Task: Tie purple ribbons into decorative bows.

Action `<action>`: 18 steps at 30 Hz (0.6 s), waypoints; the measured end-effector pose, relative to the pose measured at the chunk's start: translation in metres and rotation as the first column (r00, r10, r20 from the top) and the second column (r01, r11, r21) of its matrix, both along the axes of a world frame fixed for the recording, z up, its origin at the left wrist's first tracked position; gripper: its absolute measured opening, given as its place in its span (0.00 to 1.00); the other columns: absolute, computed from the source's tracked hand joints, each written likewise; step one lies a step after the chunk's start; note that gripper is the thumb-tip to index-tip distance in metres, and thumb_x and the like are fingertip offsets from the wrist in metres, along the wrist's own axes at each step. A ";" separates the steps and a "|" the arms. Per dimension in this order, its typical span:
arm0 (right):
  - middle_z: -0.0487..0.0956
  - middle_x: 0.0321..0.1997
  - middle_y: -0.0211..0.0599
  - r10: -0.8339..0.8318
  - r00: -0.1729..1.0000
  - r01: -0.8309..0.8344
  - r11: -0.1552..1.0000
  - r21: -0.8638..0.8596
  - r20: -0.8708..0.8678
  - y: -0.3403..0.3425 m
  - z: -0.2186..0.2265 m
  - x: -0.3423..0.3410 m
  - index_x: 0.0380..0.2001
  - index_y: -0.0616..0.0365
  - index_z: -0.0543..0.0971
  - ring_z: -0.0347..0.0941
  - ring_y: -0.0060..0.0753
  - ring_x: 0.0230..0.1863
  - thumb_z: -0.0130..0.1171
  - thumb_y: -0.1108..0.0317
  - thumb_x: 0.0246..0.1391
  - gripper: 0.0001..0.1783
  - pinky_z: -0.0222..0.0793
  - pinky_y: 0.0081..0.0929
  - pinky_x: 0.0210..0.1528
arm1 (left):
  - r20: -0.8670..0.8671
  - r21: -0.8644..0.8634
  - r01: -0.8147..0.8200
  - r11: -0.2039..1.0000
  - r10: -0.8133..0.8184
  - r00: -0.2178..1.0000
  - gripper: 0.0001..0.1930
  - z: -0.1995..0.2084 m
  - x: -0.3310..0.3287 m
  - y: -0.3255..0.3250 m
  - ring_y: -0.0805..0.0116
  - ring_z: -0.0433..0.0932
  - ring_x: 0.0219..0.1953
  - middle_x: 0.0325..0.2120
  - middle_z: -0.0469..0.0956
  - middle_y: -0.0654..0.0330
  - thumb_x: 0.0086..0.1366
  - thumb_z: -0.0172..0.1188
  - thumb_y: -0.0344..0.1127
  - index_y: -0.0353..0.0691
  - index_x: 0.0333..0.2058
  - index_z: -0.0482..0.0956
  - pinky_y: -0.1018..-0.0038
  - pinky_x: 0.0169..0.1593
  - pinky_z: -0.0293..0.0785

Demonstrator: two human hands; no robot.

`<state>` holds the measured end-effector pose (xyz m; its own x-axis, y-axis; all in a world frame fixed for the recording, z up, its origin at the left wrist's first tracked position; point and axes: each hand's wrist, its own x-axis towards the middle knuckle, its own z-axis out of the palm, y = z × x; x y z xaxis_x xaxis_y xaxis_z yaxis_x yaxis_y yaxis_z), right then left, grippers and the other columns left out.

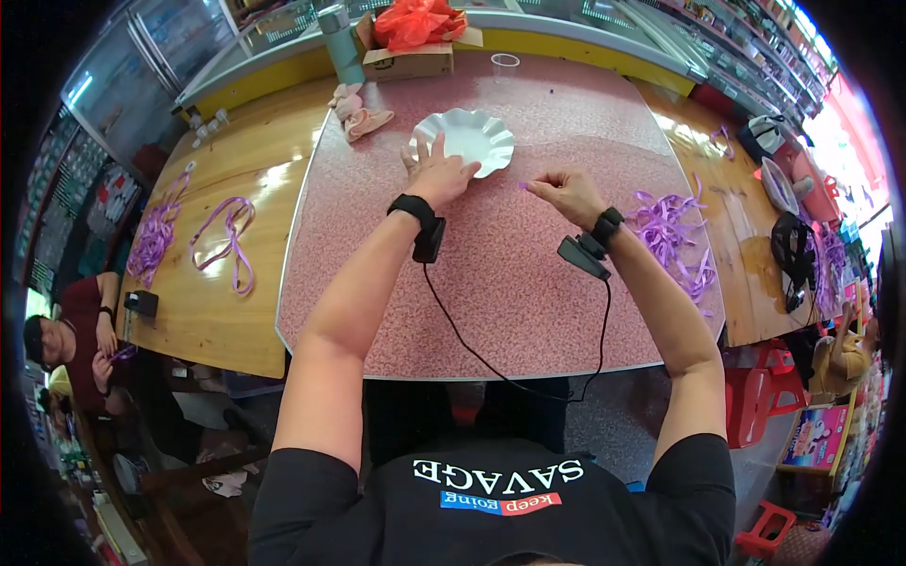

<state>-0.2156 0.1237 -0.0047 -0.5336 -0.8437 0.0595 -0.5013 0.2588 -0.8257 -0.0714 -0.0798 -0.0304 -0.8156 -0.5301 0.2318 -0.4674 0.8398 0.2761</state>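
A white dish with a wavy, scalloped rim (pixel 486 141) sits on the pink speckled table (pixel 472 292). My left hand (pixel 437 177) is at its near left rim, fingers spread, a few of them reaching over the edge. Whether they touch the inside I cannot tell. To the right of the dish, my right hand (pixel 569 196) is closed in a pinch. A small purple piece (pixel 524 186) pokes out from its fingertips; its exact kind is too small to make out. Both wrists carry black straps with small devices, joined by a black cable.
Purple straps lie heaped (pixel 668 231) right of my right forearm; others rest on the left wooden table (pixel 255 321). Behind the dish are a pink bow-like item (pixel 359 115), a green bottle (pixel 342 47), a cardboard box (pixel 411 64) and a clear cup (pixel 505 64). Another person (pixel 80 330) sits left.
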 end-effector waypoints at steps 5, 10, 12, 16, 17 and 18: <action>0.77 0.23 0.29 -0.013 0.998 0.013 1.000 -0.012 -0.058 0.014 -0.002 -0.005 0.34 0.62 0.83 0.69 0.18 0.25 0.64 0.55 0.54 0.18 0.67 0.24 0.29 | -0.404 -0.134 0.257 0.957 -0.289 0.868 0.19 0.023 -0.001 0.025 0.49 0.64 0.58 0.51 0.72 0.49 0.66 0.51 0.50 0.39 0.38 0.81 0.54 0.59 0.57; 0.80 0.26 0.36 0.059 0.980 -0.091 0.983 -0.162 -0.189 0.029 0.032 0.036 0.36 0.62 0.83 0.73 0.25 0.27 0.60 0.62 0.56 0.13 0.68 0.27 0.31 | -0.395 0.587 0.384 0.713 -0.162 0.904 0.31 0.045 0.013 0.072 0.62 0.74 0.26 0.19 0.74 0.56 0.71 0.43 0.58 0.33 0.24 0.74 0.67 0.34 0.69; 0.80 0.28 0.39 0.079 0.951 -0.147 0.966 -0.214 -0.298 0.038 0.043 0.050 0.36 0.62 0.82 0.74 0.29 0.28 0.59 0.64 0.57 0.12 0.69 0.29 0.32 | -0.426 0.620 0.423 0.661 -0.170 0.889 0.35 0.046 0.020 0.092 0.69 0.71 0.23 0.17 0.70 0.59 0.70 0.38 0.63 0.34 0.22 0.73 0.69 0.32 0.70; 0.77 0.29 0.39 0.035 0.860 -0.177 0.956 -0.233 -0.509 0.057 0.060 0.070 0.35 0.60 0.83 0.73 0.33 0.29 0.61 0.66 0.55 0.09 0.68 0.28 0.32 | -0.488 0.709 0.529 0.465 -0.219 0.845 0.32 0.048 0.034 0.111 0.73 0.70 0.20 0.16 0.70 0.62 0.72 0.41 0.58 0.35 0.22 0.73 0.75 0.26 0.69; 0.73 0.27 0.36 0.020 0.841 -0.171 0.958 -0.231 -0.541 0.063 0.062 0.073 0.35 0.60 0.82 0.70 0.30 0.26 0.62 0.68 0.55 0.08 0.66 0.24 0.31 | -0.532 0.665 0.550 0.505 -0.196 0.824 0.29 0.048 0.036 0.115 0.73 0.70 0.21 0.17 0.71 0.62 0.73 0.43 0.54 0.34 0.23 0.73 0.75 0.26 0.69; 0.73 0.27 0.36 0.021 0.844 -0.169 0.959 -0.229 -0.536 0.068 0.064 0.077 0.35 0.60 0.82 0.70 0.30 0.26 0.62 0.68 0.55 0.08 0.66 0.24 0.31 | -0.574 0.620 0.562 0.548 -0.172 0.801 0.26 0.048 0.041 0.118 0.74 0.71 0.21 0.17 0.71 0.62 0.73 0.44 0.51 0.33 0.24 0.72 0.75 0.27 0.69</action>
<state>-0.1381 0.1914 0.0597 -0.2775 -0.8030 0.5275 -0.8873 0.0037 -0.4612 -0.0308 0.0385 0.0177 -0.9028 -0.3402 0.2632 0.1546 0.3143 0.9367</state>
